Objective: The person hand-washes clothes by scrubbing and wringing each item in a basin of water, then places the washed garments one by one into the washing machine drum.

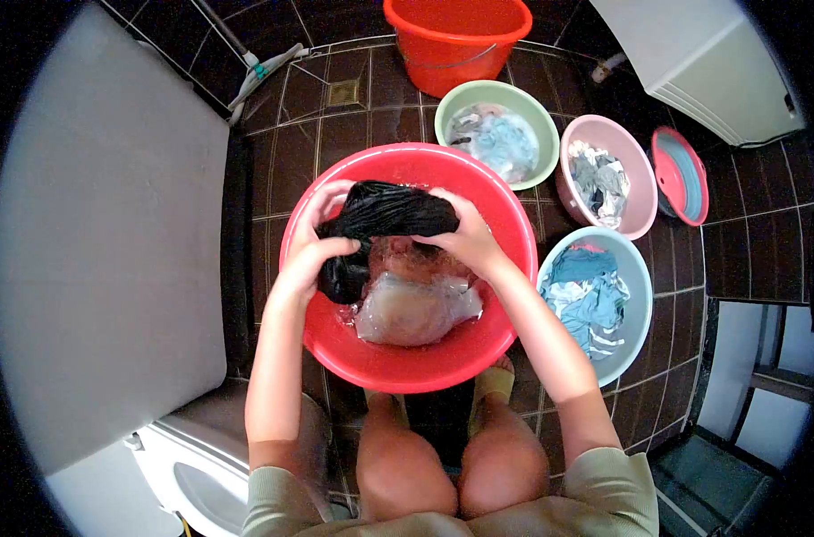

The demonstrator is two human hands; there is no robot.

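Between my two hands a wet black cloth garment [398, 211] is bunched up over a large red basin [407, 371]. My left hand [316, 234] is closed round its left end, where a part hangs down toward the water. The right end is gripped by my right hand [465, 234], thumb below and fingers behind the cloth. Under the garment, a whitish translucent piece of fabric or plastic [416, 311] lies in the basin's water; I cannot make out which. The fingertips of both hands are partly hidden by the black cloth.
Beyond the basin stand a green basin [550, 148] with soapy clothes and a red bucket [461, 54]. To the right are a pink basin [640, 179], a light blue basin [641, 304] of blue clothes, and a collapsible basin [680, 174]. A toilet [192, 474] is at lower left.
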